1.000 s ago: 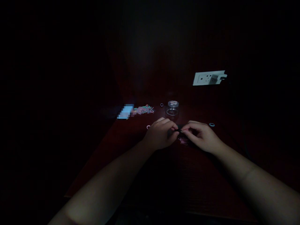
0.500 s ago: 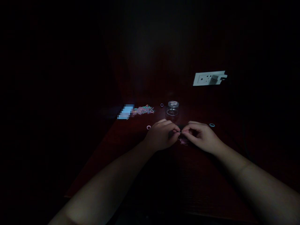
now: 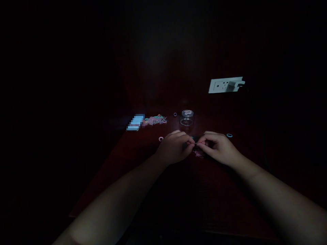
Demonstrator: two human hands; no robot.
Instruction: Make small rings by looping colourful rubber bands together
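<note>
Over the dark red table, my left hand (image 3: 175, 147) and my right hand (image 3: 219, 147) face each other with fingertips pinched. A thin, pale band (image 3: 196, 143) spans the small gap between them, held at both ends. Just below the fingertips lies a small pile of pink bands (image 3: 198, 153). Behind the hands stands a clear round jar (image 3: 186, 120) with a patterned top. A pink ring (image 3: 160, 139) lies left of my left hand, and a teal ring (image 3: 229, 135) lies beyond my right hand.
A heap of mixed coloured bands (image 3: 155, 120) lies at the back left, beside a lit phone (image 3: 135, 122). One small ring (image 3: 175, 114) is left of the jar. A white wall socket (image 3: 225, 85) holds a plug. The table's left edge (image 3: 98, 173) runs diagonally.
The fingertips have moved slightly apart, and more of the thin band shows between them. The whole view has shifted a little.
</note>
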